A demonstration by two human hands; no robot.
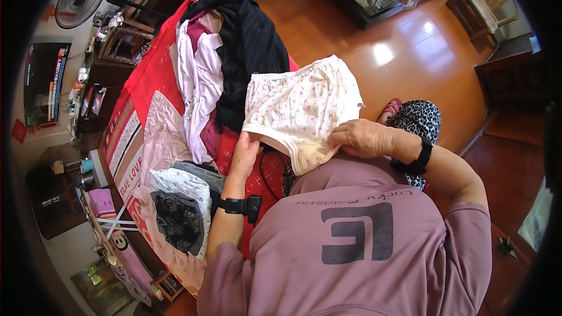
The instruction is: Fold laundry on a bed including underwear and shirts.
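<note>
1. The red cover (149, 67) spreads to my left, apparently serving as a resting place for loose clothes.
2. The dark striped garment (252, 35) lies heaped on its far part, probably leaving room nearer me.
3. The white floral underwear (304, 99) is right before me, waistband far, narrow end near, likely for easy reach.
4. The lavender garment (205, 76) drapes left of the dark one.
5. My right hand (364, 138) pinches the underwear's near right edge.
6. My left hand (246, 155) grips its left edge, seemingly to spread the cloth.
</note>
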